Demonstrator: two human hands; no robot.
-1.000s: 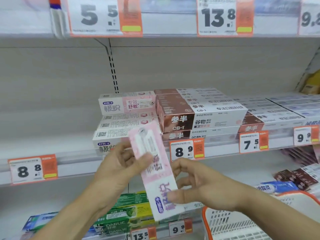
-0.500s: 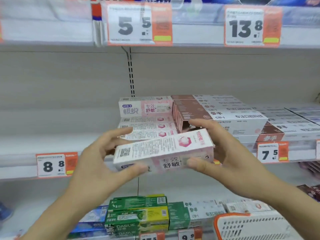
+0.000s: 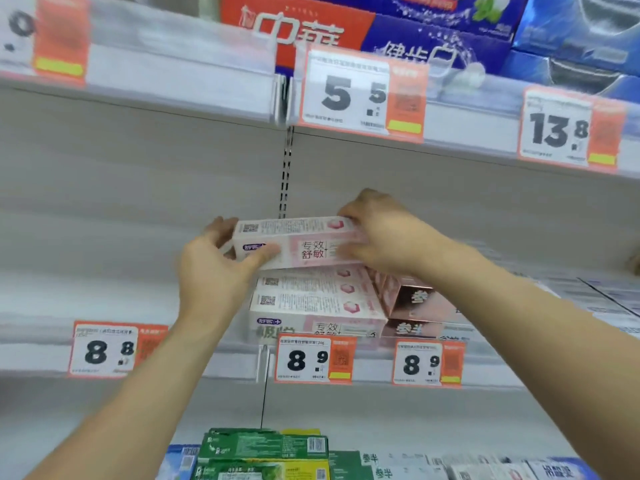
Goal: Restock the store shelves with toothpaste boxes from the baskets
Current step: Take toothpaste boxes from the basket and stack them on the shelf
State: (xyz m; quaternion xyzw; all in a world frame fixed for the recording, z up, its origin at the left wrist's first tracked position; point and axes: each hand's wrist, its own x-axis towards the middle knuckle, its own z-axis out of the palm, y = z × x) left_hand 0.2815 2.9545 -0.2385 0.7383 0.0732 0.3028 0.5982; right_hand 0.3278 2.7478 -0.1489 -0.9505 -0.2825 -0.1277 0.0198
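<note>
Pale store shelving fills my view, with green cardboard boxes (image 3: pixel 266 448) nearest on the bottom shelf. My left hand (image 3: pixel 214 268) and right hand (image 3: pixel 384 237) each grip an end of a long pink-and-white toothpaste box (image 3: pixel 301 242), level on the matching pink stack (image 3: pixel 315 303) above the 8.9 price tag (image 3: pixel 313 360).

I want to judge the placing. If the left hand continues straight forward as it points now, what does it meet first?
Probably the shelf's back panel. The left hand, gripping the pink toothpaste box, points past its left end; depth is unclear.
</note>
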